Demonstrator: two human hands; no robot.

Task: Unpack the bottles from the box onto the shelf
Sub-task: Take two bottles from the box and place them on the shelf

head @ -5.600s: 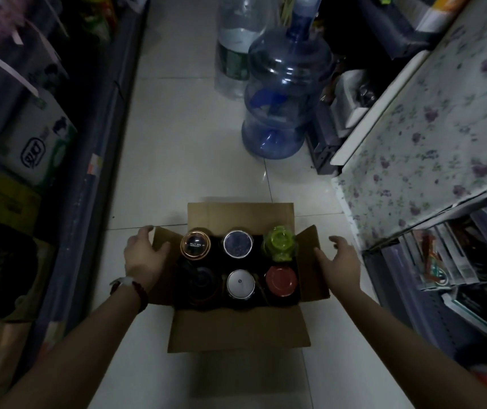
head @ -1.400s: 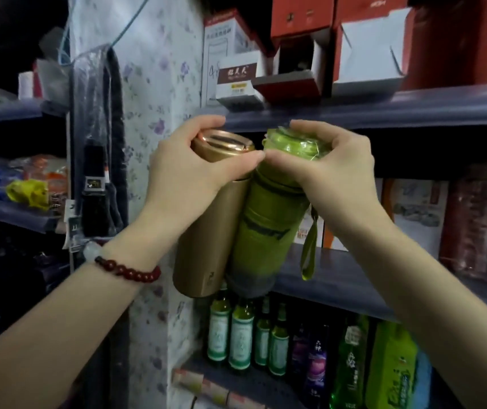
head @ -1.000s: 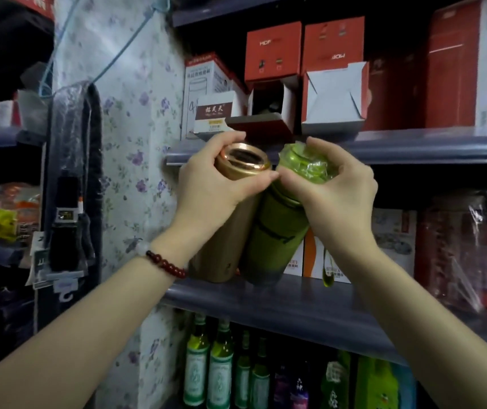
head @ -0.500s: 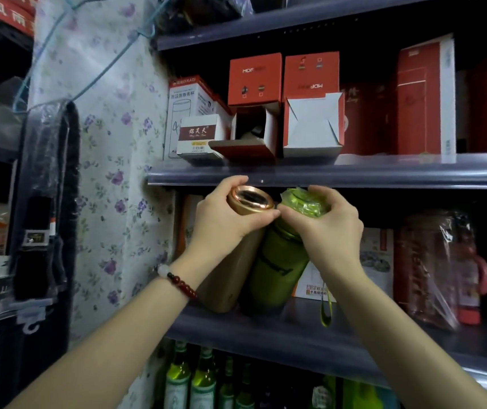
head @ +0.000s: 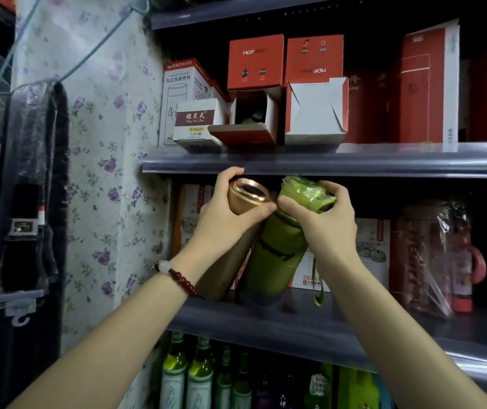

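Observation:
My left hand [head: 224, 219] grips the top of a gold bottle [head: 243, 196], fingers and thumb curled round its cap. My right hand [head: 322, 222] grips the plastic-wrapped lid of a green bottle [head: 274, 255] that has a green strap hanging at its side. Both bottles lean against each other, tilted, with their bases on or just above the grey middle shelf [head: 310, 329], under the edge of the upper shelf [head: 354, 160]. The box is out of view.
Red and white cartons [head: 255, 63] stand on the upper shelf. A wrapped red jug [head: 431, 258] and printed cartons [head: 372, 249] sit on the middle shelf behind and right of the bottles. Green glass bottles [head: 186, 376] fill the shelf below. A floral-papered panel [head: 103, 172] stands left.
Both hands carried the gold and green bottles up from the box and further in onto the middle shelf. The bottles' bases have come down to the shelf surface.

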